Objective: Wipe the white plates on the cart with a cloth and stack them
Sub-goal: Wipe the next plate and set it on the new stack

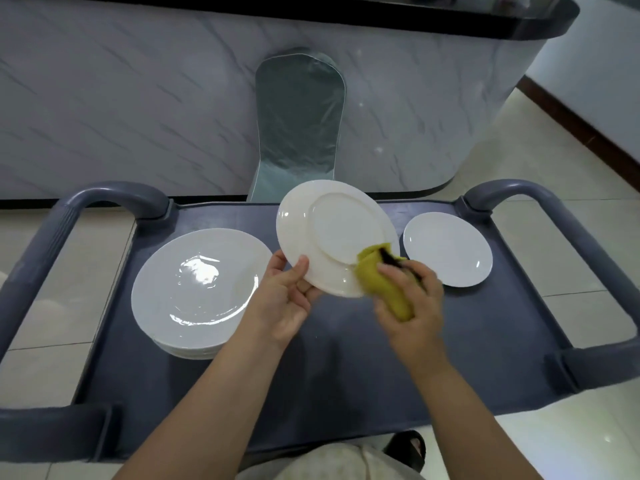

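Observation:
My left hand (289, 299) grips the near rim of a white plate (329, 233), held tilted above the cart with its underside facing me. A yellow-green cloth (384, 285) is bunched in my right hand (415, 299) and pressed against the plate's lower right edge. On the left of the grey cart top (346, 358) sits a stack of several white plates (197, 289). A single white plate (448, 252) lies flat on the right of the cart.
The cart's raised grey handles stand at the left (52, 244) and the right (581, 251). A marble-patterned counter (138, 98) and a chair back in a pale cover (299, 126) stand just beyond the cart. Tiled floor surrounds it.

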A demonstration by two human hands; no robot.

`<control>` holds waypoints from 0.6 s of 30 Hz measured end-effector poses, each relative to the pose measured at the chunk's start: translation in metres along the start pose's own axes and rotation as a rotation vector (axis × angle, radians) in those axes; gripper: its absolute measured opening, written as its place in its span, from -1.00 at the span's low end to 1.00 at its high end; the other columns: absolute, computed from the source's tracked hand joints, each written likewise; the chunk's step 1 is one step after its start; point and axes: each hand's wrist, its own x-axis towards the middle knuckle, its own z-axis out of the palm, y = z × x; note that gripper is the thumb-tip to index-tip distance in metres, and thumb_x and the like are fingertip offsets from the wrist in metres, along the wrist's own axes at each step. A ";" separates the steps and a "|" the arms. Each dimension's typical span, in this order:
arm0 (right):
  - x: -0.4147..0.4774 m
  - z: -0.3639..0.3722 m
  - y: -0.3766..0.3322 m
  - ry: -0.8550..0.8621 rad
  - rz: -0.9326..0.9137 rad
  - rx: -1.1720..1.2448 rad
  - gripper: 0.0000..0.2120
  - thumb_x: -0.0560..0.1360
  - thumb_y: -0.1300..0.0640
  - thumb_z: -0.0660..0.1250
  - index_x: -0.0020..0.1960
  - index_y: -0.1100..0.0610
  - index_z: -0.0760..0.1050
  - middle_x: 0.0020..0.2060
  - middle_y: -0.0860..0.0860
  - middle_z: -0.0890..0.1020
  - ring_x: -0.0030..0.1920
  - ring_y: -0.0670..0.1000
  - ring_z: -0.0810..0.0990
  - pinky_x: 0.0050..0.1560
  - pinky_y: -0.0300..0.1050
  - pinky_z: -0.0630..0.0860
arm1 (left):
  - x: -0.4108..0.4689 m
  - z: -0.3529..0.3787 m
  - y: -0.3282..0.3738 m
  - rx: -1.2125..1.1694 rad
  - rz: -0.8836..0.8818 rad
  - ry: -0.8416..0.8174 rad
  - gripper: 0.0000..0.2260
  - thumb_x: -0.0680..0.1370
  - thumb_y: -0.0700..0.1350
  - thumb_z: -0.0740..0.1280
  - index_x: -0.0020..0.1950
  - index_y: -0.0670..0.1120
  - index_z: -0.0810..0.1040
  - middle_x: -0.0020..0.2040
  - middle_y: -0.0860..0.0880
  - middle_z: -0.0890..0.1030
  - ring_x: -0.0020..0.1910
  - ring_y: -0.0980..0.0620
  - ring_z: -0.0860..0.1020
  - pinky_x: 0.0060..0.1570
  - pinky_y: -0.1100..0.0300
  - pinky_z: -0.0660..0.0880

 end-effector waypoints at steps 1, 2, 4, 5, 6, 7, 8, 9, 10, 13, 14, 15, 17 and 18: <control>0.003 -0.008 0.008 0.045 0.108 0.003 -0.61 0.40 0.10 0.38 0.21 -0.15 0.54 0.20 -0.11 0.38 0.24 -0.03 0.39 0.36 -0.08 0.35 | -0.001 0.001 -0.002 -0.003 -0.001 0.001 -0.84 0.59 -0.32 0.19 0.07 -0.10 0.45 -0.08 -0.07 0.70 -0.14 0.02 0.69 -0.12 0.08 0.64; 0.008 -0.014 0.011 0.073 0.181 -0.005 -0.61 0.41 0.08 0.38 0.21 -0.16 0.52 0.20 -0.10 0.38 0.24 0.00 0.39 0.35 -0.05 0.36 | -0.001 0.002 -0.005 -0.005 -0.003 0.003 -0.84 0.59 -0.32 0.19 0.07 -0.09 0.45 -0.09 -0.05 0.70 -0.14 0.03 0.68 -0.10 0.08 0.64; 0.014 -0.015 0.005 0.061 0.140 -0.026 -0.63 0.43 0.04 0.39 0.22 -0.15 0.52 0.21 -0.12 0.36 0.20 0.01 0.37 0.33 -0.16 0.33 | -0.001 0.005 -0.013 -0.014 -0.009 -0.004 -0.83 0.59 -0.32 0.19 0.06 -0.09 0.46 -0.10 -0.04 0.70 -0.15 0.04 0.69 -0.08 0.09 0.63; 0.015 -0.011 -0.002 0.015 0.036 -0.051 -0.64 0.44 0.04 0.38 0.23 -0.12 0.54 0.22 -0.12 0.36 0.18 0.01 0.35 0.31 -0.23 0.30 | 0.000 0.007 -0.017 -0.019 -0.010 -0.005 -0.83 0.58 -0.32 0.20 0.07 -0.09 0.46 -0.10 -0.05 0.70 -0.15 0.04 0.68 -0.07 0.10 0.63; 0.014 -0.005 -0.009 -0.043 -0.097 -0.085 -0.64 0.44 0.07 0.38 0.23 -0.09 0.56 0.23 -0.08 0.37 0.16 0.03 0.34 0.30 -0.25 0.27 | 0.001 0.008 -0.019 -0.016 -0.005 -0.004 -0.84 0.57 -0.31 0.22 0.08 -0.09 0.46 -0.10 -0.07 0.70 -0.16 0.03 0.68 -0.08 0.11 0.63; 0.011 0.000 -0.015 -0.104 -0.220 -0.106 -0.64 0.43 0.11 0.38 0.23 -0.06 0.57 0.24 -0.03 0.39 0.15 0.07 0.34 0.29 -0.26 0.26 | 0.002 0.009 -0.021 -0.002 0.001 -0.004 -0.84 0.56 -0.29 0.23 0.08 -0.09 0.45 -0.12 -0.08 0.69 -0.21 0.03 0.67 -0.13 0.14 0.63; 0.007 0.003 -0.017 -0.158 -0.312 -0.120 -0.62 0.42 0.14 0.39 0.23 -0.06 0.57 0.24 0.00 0.40 0.14 0.10 0.36 0.29 -0.25 0.26 | 0.003 0.011 -0.021 0.015 0.007 -0.004 -0.85 0.57 -0.28 0.22 0.08 -0.08 0.45 -0.16 -0.08 0.68 -0.27 0.05 0.65 -0.20 0.17 0.63; 0.006 0.003 -0.014 -0.190 -0.368 -0.125 -0.59 0.40 0.17 0.40 0.23 -0.07 0.56 0.24 0.02 0.41 0.14 0.13 0.37 0.29 -0.24 0.26 | 0.004 0.012 -0.022 0.025 0.013 0.001 -0.86 0.58 -0.28 0.21 0.07 -0.07 0.45 -0.19 -0.06 0.67 -0.33 0.07 0.63 -0.26 0.20 0.62; 0.006 -0.001 -0.007 -0.202 -0.381 -0.109 -0.58 0.39 0.18 0.41 0.22 -0.08 0.56 0.24 0.03 0.42 0.14 0.14 0.38 0.30 -0.22 0.27 | 0.004 0.012 -0.024 0.025 0.021 0.009 -0.85 0.57 -0.28 0.22 0.07 -0.07 0.45 -0.20 -0.06 0.67 -0.34 0.07 0.63 -0.27 0.19 0.62; 0.012 -0.027 0.025 -0.173 -0.153 0.027 -0.61 0.37 0.13 0.39 0.19 -0.08 0.58 0.21 -0.01 0.42 0.20 0.03 0.41 0.32 -0.21 0.32 | 0.001 0.008 -0.028 0.040 0.052 -0.009 -0.70 0.43 -0.31 0.31 0.13 -0.10 0.46 -0.05 -0.08 0.69 -0.12 0.00 0.68 -0.09 0.05 0.64; 0.020 -0.035 0.035 -0.167 -0.019 0.073 -0.62 0.37 0.08 0.38 0.18 -0.14 0.57 0.19 -0.05 0.42 0.21 -0.06 0.42 0.32 -0.26 0.32 | -0.002 0.006 -0.029 0.089 0.061 -0.031 -0.66 0.42 -0.33 0.34 0.15 -0.11 0.45 -0.01 -0.08 0.68 -0.09 -0.03 0.68 -0.12 0.04 0.64; 0.031 -0.041 0.046 -0.164 0.112 0.111 -0.61 0.37 0.05 0.38 0.18 -0.19 0.54 0.18 -0.08 0.43 0.19 -0.17 0.42 0.30 -0.31 0.34 | -0.005 0.003 -0.028 0.162 0.063 -0.057 -0.63 0.42 -0.35 0.37 0.17 -0.11 0.43 0.00 -0.09 0.68 -0.09 -0.05 0.67 -0.16 0.04 0.64; 0.062 -0.042 0.059 -0.141 0.278 0.117 -0.60 0.38 0.06 0.38 0.21 -0.17 0.52 0.16 -0.05 0.47 0.12 -0.26 0.45 0.28 -0.24 0.40 | -0.014 0.000 -0.029 0.346 0.051 -0.112 -0.64 0.42 -0.32 0.37 0.17 -0.11 0.41 -0.02 -0.09 0.68 -0.08 -0.09 0.66 -0.18 -0.01 0.65; 0.078 -0.038 0.060 -0.132 0.325 0.107 -0.60 0.40 0.08 0.39 0.22 -0.13 0.53 0.16 -0.02 0.49 0.11 -0.23 0.46 0.29 -0.16 0.41 | -0.018 0.000 -0.030 0.425 0.043 -0.145 -0.65 0.42 -0.30 0.36 0.16 -0.11 0.41 -0.03 -0.10 0.68 -0.07 -0.11 0.66 -0.15 -0.03 0.64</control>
